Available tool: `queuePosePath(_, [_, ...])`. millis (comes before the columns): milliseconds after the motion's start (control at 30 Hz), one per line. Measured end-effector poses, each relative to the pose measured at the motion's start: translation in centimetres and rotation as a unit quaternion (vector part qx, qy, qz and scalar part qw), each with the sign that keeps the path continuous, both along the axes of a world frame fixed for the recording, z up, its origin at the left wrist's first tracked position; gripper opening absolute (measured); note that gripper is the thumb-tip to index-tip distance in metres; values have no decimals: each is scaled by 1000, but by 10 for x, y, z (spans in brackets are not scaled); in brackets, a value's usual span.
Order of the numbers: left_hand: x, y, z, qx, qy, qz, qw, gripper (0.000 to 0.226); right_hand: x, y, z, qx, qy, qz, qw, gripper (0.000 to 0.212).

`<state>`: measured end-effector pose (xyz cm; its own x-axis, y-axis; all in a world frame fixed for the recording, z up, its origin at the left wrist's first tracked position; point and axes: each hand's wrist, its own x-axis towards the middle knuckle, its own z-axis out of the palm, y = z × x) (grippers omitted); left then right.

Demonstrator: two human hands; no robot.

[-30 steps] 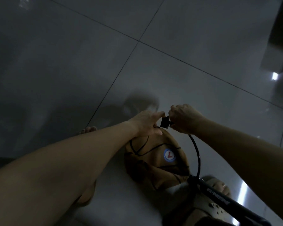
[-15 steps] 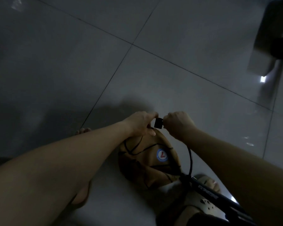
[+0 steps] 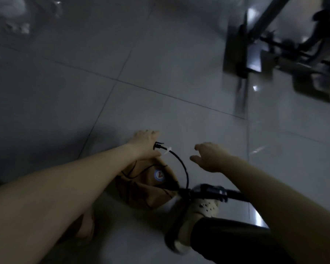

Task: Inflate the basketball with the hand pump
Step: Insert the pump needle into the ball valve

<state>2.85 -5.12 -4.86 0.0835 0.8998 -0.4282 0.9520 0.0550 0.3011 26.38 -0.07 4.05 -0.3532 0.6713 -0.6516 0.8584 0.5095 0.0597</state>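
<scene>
Head view: left hand (image 3: 144, 144) on basketball (image 3: 149, 183); right hand (image 3: 211, 157) spread.

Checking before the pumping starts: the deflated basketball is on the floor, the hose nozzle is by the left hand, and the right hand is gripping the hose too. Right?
Not quite. The head view shows the right hand open and off the hose, holding nothing. The rest stands: the deflated basketball lies on the floor, and the nozzle is at the left hand.
</scene>
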Motion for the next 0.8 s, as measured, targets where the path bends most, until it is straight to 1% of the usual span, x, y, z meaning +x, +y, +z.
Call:
queuePosePath(33, [12, -3, 19, 33, 1, -18, 999, 78, 12, -11, 12, 5, 4, -17, 1000, 64])
queuePosePath(100, [42, -12, 57, 146, -44, -43, 987, 72, 36, -36, 35, 7, 14, -46, 999, 76])
queuePosePath(167, [77, -26, 94, 274, -114, -97, 950, 64, 61, -61, 54, -8, 44, -81, 996, 77])
queuePosePath(200, [95, -34, 108, 314, -134, -138, 930, 62, 73, -71, 62, -18, 61, -99, 993, 75])
queuePosePath(233, [112, -44, 118, 334, -140, -182, 914, 61, 85, -80, 68, -27, 74, -117, 990, 71])
queuePosePath(267, [128, -54, 124, 336, -133, -220, 906, 61, 95, -89, 74, -35, 83, -131, 987, 67])
queuePosePath(300, [141, -64, 124, 323, -108, -251, 906, 60, 103, -98, 77, -43, 85, -138, 986, 64])
queuePosePath(333, [152, -75, 123, 300, -60, -279, 911, 58, 107, -109, 77, -43, 83, -132, 987, 62])
queuePosePath(400, [168, -91, 119, 222, 69, -319, 919, 48, 110, -131, 68, 2, 71, -96, 993, 60])
queuePosePath(433, [172, -97, 120, 181, 108, -323, 923, 40, 110, -139, 62, 32, 66, -72, 995, 52])
queuePosePath(467, [174, -100, 125, 149, 124, -320, 927, 30, 108, -144, 59, 59, 66, -48, 995, 40])
queuePosePath(500, [174, -100, 131, 134, 129, -314, 931, 24, 106, -146, 61, 84, 70, -28, 994, 30])
queuePosePath(567, [169, -97, 147, 165, 118, -293, 935, 24, 101, -141, 77, 130, 94, -16, 987, 24])
queuePosePath(633, [162, -91, 166, 247, 102, -262, 927, 37, 99, -134, 98, 205, 130, -25, 970, 25])
queuePosePath(667, [160, -86, 178, 292, 96, -251, 918, 42, 98, -131, 109, 255, 151, -28, 955, 26])
queuePosePath(733, [157, -75, 201, 363, 93, -250, 893, 44, 97, -129, 127, 348, 194, -28, 917, 26])
queuePosePath(800, [160, -66, 217, 425, 95, -255, 863, 44, 94, -131, 135, 404, 227, -26, 886, 32])
